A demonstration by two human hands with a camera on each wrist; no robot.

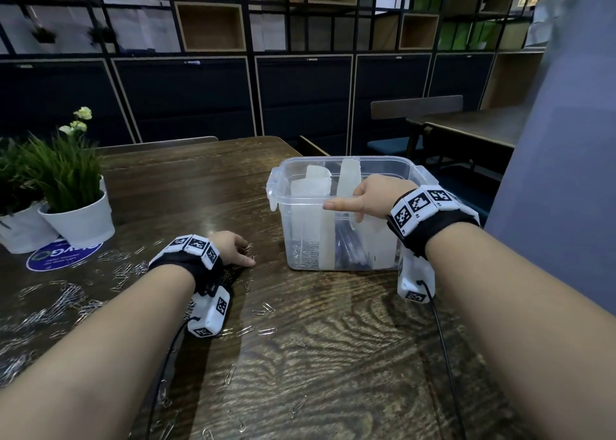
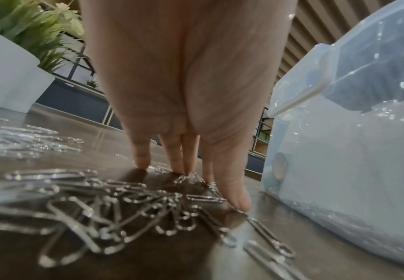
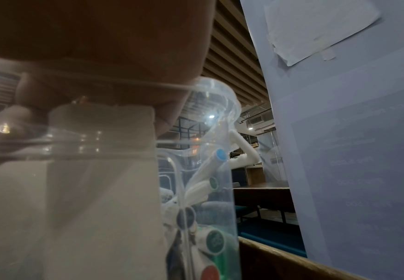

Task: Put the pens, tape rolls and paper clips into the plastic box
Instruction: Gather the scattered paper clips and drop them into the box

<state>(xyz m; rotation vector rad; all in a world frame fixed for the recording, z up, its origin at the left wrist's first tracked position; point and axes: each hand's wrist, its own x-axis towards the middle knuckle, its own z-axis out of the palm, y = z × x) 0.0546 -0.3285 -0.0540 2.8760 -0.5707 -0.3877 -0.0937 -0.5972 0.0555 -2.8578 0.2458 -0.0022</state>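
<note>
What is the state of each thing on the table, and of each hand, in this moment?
plastic box: open, no lid, upright, pens and some clips inside.
paper clips: many loose on the table.
left hand: fingertips down on a clip pile.
right hand: holds the box's near rim, index finger straight.
potted plants: upright.

Box (image 1: 346, 213) sits on counter (image 1: 333, 339), right of centre. Inside: dividers (image 1: 311, 189), clips at its left end, pens (image 1: 350, 246) in the middle section. Loose clips (image 1: 73, 293) spread over counter left of box, a few in front. Two pots (image 1: 80, 219) at far left, behind the clips. Left hand (image 1: 233, 248) on clips just left of box; right hand (image 1: 363, 199) on box's near rim.
</note>
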